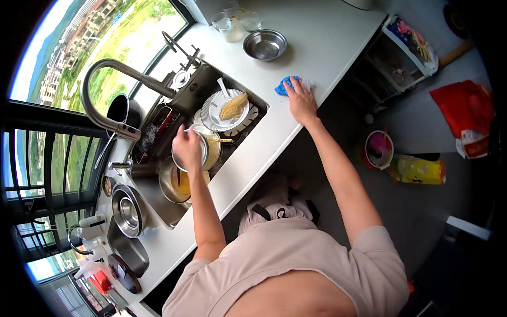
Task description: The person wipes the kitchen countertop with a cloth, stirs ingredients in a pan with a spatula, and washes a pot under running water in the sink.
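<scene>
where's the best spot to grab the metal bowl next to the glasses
Probably the rim of the metal bowl, from above on its right side, thumb inside and fingers outside: it stands upright with its open mouth up, and the glasses crowd its left.

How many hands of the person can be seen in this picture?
2: the left hand at a metal bowl over the sink, the right hand on a blue cloth on the counter.
</scene>
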Motion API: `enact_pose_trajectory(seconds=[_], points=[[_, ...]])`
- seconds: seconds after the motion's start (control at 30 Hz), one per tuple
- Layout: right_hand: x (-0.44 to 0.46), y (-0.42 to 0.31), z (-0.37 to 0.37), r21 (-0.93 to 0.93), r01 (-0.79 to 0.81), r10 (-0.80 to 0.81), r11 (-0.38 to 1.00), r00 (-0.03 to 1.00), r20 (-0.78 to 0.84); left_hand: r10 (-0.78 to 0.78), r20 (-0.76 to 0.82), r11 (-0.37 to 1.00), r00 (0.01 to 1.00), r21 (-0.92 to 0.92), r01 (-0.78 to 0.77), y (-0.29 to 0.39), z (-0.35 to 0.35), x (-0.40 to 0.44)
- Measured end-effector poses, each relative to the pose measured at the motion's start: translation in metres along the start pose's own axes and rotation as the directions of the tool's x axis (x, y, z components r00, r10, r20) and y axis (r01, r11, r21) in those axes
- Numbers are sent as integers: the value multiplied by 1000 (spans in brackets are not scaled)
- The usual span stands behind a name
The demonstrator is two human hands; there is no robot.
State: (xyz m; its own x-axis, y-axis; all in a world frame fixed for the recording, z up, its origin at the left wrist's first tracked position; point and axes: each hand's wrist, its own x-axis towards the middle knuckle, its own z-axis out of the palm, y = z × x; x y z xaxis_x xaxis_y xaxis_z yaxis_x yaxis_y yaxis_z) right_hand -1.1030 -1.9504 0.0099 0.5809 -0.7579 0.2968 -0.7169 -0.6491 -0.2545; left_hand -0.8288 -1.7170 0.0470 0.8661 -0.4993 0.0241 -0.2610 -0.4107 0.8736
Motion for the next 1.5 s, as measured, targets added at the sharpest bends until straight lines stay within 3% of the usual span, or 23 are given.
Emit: enact_pose_trajectory(seconds=[0.03, 0.1, 0.13, 0.23, 0.33, 0.4, 0.53, 0.57, 0.67, 0.77, 0.83, 0.9, 0.97, 1.03, 1.23, 1.3, 1.33, 1.43, 1.5], points=[[8, 6, -1, -2, 0, 0, 1000, 1000, 5, -17, 75, 968, 997, -250, 36, 31, 33, 5], [22, 18, -5, -9, -7, 7, 1000, 1000, 6, -8, 184, 953, 983, -296, 63, 68, 99, 30], [30, 24, -6, -26, -4, 5, 1000, 1000, 10, 7, 251, 955, 968, -290, 68, 90, 126, 44], [53, 48, -6, -37, -5, 5, 999, 1000, -5, 39, 256, 998, 966, -50, -27, 112, 216, 91], [76, 77, -7, -38, -24, 23, 999, 1000, -19, 95, 222, 990, 970, -127, -68, 110, 270, 116], [94, 93, -6, -69, -26, 24, 997, 999, -33, 52, 180, 992, 982, -121, -30, 104, 280, 120], [124, 126, -2, -110, -19, 13, 994, 999, -52, -11, 41, 1000, 999, 5, 11, 117, 230, 104], [129, 131, 3, -107, -19, 14, 994, 999, -47, -92, 124, 995, 988, 45, 87, 111, 205, 102], [152, 143, 8, -196, 10, -11, 981, 1000, -6, -236, 88, 943, 968, -219, 250, 82, 135, 72], [167, 151, 19, -153, 94, -103, 984, 993, -51, -309, -84, 941, 947, -170, 292, 63, 52, 25], [173, 148, 25, -139, 102, -111, 985, 992, -53, -387, -274, 918, 880, -23, 396, 33, 6, -2], [181, 140, 36, -127, 139, -143, 982, 990, -17, -434, -404, 882, 805, -5, 472, 12, -24, -26], [178, 115, 31, -94, 164, -160, 982, 986, 47, -466, -483, 864, 742, -67, 499, -11, -37, -43], [170, 91, 49, 82, 256, -260, 963, 964, 55, -482, -521, 852, 705, -90, 516, -35, -42, -51], [115, -14, 57, 285, 397, -443, 872, 888, 120, -505, -498, 849, 705, -141, 509, -64, -34, -52], [98, -32, 51, 308, 458, -507, 834, 856, 99, -538, -484, 815, 690, -88, 573, -58, -36, -49], [96, -34, 52, 324, 458, -507, 828, 858, 83, -527, -477, 791, 704, 27, 611, -55, -39, -49], [115, -43, 62, 340, 472, -520, 813, 852, 60, -392, -574, 708, 719, 311, 634, -67, -46, -48], [135, -56, 76, 347, 452, -503, 822, 861, 71, -332, -596, 675, 731, 391, 626, -57, -45, -50]])
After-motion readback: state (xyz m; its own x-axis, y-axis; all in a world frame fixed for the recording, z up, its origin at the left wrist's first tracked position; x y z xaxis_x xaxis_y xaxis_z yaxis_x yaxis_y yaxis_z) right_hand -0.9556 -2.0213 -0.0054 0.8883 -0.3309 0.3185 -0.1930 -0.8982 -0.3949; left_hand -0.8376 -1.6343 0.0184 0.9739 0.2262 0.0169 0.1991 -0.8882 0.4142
